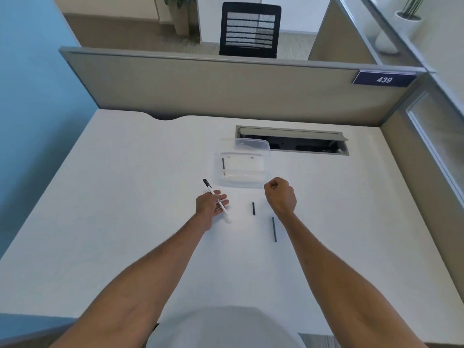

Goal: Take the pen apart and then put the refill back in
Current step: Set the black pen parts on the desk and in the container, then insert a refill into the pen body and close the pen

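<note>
My left hand (210, 206) holds a white pen barrel (216, 200) with a black end pointing up and away to the left. To its right a short dark piece (253, 208) lies on the white desk (125, 197). A longer dark thin rod (274, 229), perhaps the refill, lies nearer me beside my right forearm. My right hand (280, 195) hovers above the desk as a closed fist; whether something small is inside it is hidden.
A clear plastic box (242, 169) stands just beyond my hands with one dark stick (223, 164) inside, its lid (251, 144) leaning behind it. A cable slot (293, 140) opens in the desk further back. Grey partitions (226, 84) close off the far and right sides.
</note>
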